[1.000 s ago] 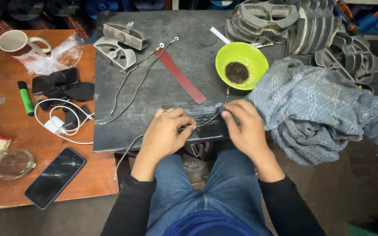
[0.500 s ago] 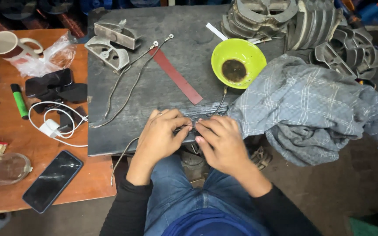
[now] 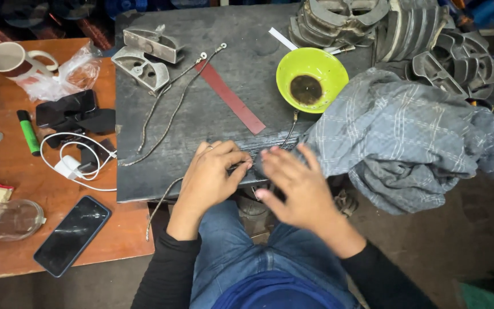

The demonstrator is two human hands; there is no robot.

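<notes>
Pinching a braided cable (image 3: 164, 197) at the worktop (image 3: 212, 120) edge, left hand (image 3: 212, 174) fingers clenched, right hand (image 3: 293, 183) released, blurred beside it.

right hand (image 3: 295, 183): motion-blurred, grip unclear | braided cable (image 3: 161, 209): mid-length hidden under left hand (image 3: 210, 174) | glass jar (image 3: 4, 219): cut by left edge | metal castings (image 3: 373, 23): cropped at top | forearms: cut by bottom edge
</notes>
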